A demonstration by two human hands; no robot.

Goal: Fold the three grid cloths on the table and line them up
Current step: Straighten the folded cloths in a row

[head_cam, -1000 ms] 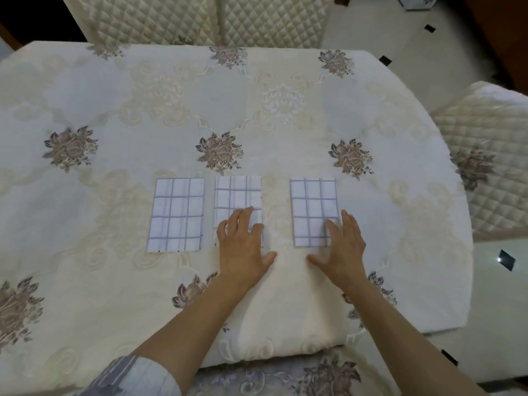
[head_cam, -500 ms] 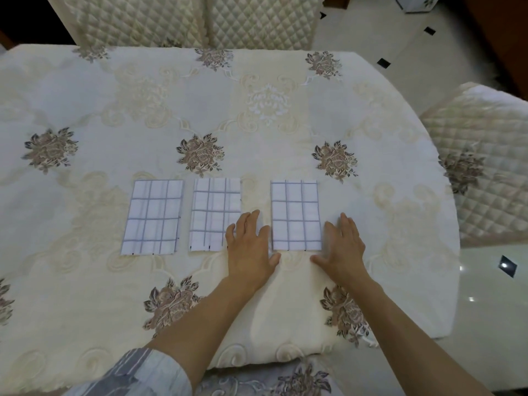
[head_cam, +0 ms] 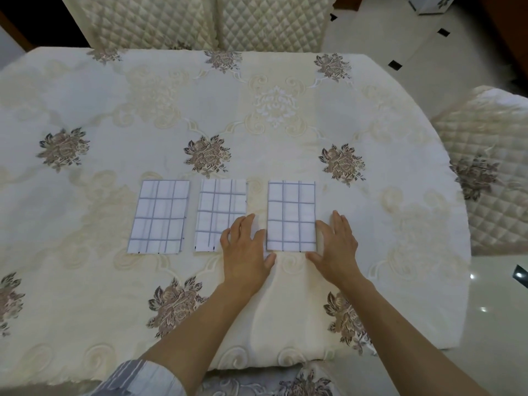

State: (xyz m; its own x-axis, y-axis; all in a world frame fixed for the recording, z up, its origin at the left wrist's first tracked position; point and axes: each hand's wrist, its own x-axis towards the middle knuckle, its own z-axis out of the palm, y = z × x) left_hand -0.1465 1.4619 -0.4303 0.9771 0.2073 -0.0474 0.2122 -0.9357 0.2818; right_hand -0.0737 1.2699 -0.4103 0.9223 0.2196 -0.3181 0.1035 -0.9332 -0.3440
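Brackets right cloth [head_cam: 291,215] between left hand [head_cam: 245,248] and right hand [head_cam: 336,248], both flat, grasping nothing; evidently to square it with middle cloth [head_cam: 220,210] and left cloth [head_cam: 158,217].

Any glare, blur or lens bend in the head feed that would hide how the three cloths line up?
Head view: soft, even light; left cloth, middle cloth and right cloth show sharp grid lines, no glare. Head view: glints only on the floor at right; wide-angle bend curves the table edge.
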